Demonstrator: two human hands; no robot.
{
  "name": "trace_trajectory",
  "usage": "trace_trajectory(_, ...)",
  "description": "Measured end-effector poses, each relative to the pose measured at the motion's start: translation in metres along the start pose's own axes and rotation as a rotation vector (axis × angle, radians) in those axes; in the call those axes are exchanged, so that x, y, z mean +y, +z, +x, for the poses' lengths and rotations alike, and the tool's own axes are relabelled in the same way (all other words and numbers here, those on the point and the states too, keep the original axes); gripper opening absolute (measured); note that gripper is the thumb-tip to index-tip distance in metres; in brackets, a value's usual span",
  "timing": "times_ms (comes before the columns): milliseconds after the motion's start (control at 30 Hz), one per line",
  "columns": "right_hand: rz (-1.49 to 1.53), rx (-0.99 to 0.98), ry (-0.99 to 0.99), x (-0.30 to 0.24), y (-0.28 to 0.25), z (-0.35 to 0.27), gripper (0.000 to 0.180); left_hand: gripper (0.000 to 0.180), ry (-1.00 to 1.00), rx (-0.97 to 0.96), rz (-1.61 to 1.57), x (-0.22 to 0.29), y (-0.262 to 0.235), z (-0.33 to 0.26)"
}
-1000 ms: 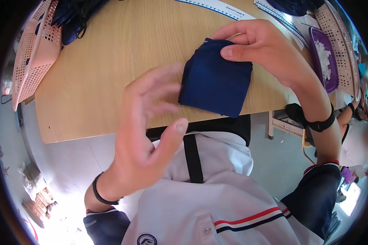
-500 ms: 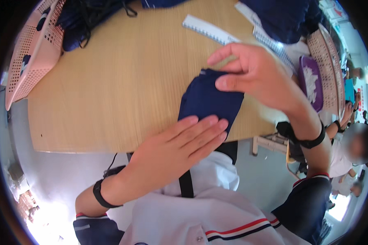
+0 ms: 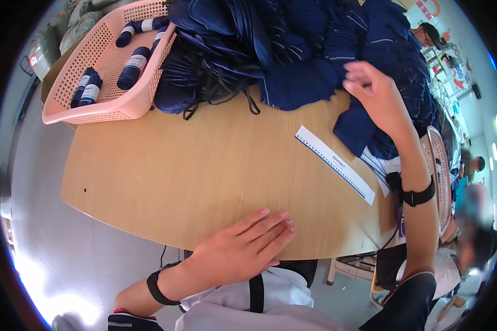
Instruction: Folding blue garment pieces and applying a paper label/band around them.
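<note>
On the far right of the wooden table (image 3: pixel 204 165), my right hand (image 3: pixel 378 96) was up over the heap of navy fabric pieces (image 3: pixel 315 49), fingers loosely spread and slightly curled, nothing pinched between them. The fingertips looked to be brushing the top of the cloth, though the blur there left me unsure whether they truly touched. That heap ran across the back edge of the table, black straps or drawstrings (image 3: pixel 221 83) trailing out of it toward the middle. The cloth I judged light, soft and limp: it would sag and fold if lifted by one corner, so the better hold would be a pinch on a hem or seam, or both edges at once. It would not slip much and would not break.

My left hand (image 3: pixel 243 251) lay flat on the near edge of the table, palm down, fingers straight and close together, holding nothing. It was well apart from the heap.

Between the two hands lay a white paper ruler strip (image 3: pixel 335 164), slanted, near the right end of the heap. At the far left stood a pink perforated plastic basket (image 3: pixel 102 105) with rolled navy bundles (image 3: pixel 133 59) in it, each banded with a pale label.
</note>
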State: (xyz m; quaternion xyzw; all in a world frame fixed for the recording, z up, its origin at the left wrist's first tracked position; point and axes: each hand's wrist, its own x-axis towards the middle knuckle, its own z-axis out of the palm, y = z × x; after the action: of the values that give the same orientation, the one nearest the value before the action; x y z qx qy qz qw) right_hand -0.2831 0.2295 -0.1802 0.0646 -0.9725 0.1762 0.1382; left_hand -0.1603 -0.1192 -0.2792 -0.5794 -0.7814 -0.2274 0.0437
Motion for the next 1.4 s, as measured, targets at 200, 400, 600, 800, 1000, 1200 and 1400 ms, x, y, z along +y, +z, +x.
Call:
trace_trajectory(200,0.01,-0.105,-0.069,-0.111,0.066,0.074,0.071,0.064,-0.031,0.039,-0.069,-0.005,-0.006,-0.003)
trace_trajectory(400,0.021,0.376,-0.258,-0.062,0.059,0.09,0.031,0.057,-0.055,0.113,-0.094,-0.003,-0.002,-0.006)
trace_trajectory(600,0.487,0.461,-0.222,-0.076,-0.062,0.033,0.032,0.051,-0.075,0.113,-0.355,-0.009,-0.014,-0.011)
trace_trajectory(800,0.605,-0.133,-0.141,-0.083,-0.054,-0.045,0.032,0.031,-0.394,0.299,-0.504,-0.024,-0.095,0.018)
trace_trajectory(1000,0.189,0.012,-0.292,-0.061,0.021,-0.1,0.03,0.032,-0.184,0.116,-0.354,-0.035,-0.076,0.097)
trace_trajectory(1200,0.832,-0.67,0.68,-0.098,-0.006,-0.178,0.031,0.047,0.135,-0.118,-0.221,-0.053,-0.013,0.097)
trace_trajectory(1400,1.504,-0.613,0.985,-0.104,0.012,-0.196,0.046,0.065,0.153,-0.314,-0.229,-0.058,0.001,0.102)
